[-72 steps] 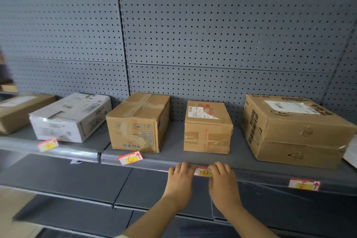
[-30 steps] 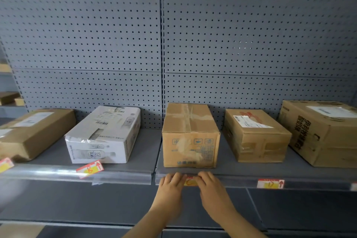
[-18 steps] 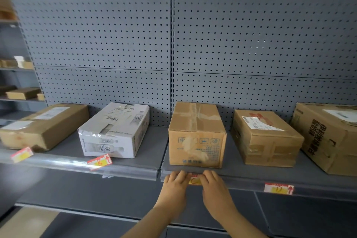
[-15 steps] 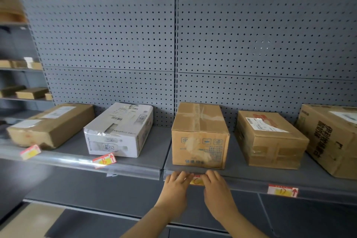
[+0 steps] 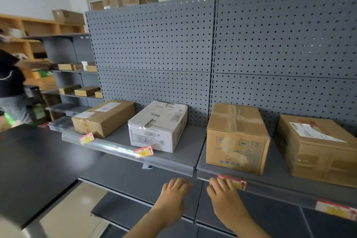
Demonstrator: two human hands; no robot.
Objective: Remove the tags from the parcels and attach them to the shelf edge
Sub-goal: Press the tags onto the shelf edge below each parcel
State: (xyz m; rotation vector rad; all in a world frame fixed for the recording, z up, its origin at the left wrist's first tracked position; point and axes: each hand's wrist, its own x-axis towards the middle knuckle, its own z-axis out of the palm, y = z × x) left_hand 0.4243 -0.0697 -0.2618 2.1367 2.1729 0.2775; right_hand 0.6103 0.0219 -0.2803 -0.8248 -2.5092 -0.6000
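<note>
Several parcels stand on the grey shelf: a long brown box (image 5: 104, 117), a white carton (image 5: 157, 126), a taped brown box (image 5: 236, 138) and another brown box (image 5: 318, 147). Red-and-yellow tags sit on the shelf edge (image 5: 170, 163): one (image 5: 86, 138) under the long box, one (image 5: 144, 151) under the white carton, one (image 5: 236, 182) under the taped box, one (image 5: 335, 209) at far right. My right hand (image 5: 225, 200) rests with its fingertips on the left end of the tag under the taped box. My left hand (image 5: 173, 196) hovers just below the edge, fingers apart, holding nothing.
Grey pegboard (image 5: 193, 54) backs the shelf. A lower shelf (image 5: 125, 177) juts out beneath my hands. A dark flat surface (image 5: 29, 164) fills the left foreground. A person (image 5: 9, 83) stands at far left by shelving with small boxes (image 5: 77, 91).
The view has swung left, showing the room's left side. My left hand has come off the tag and moved left and down; my right hand stays at the tag.
</note>
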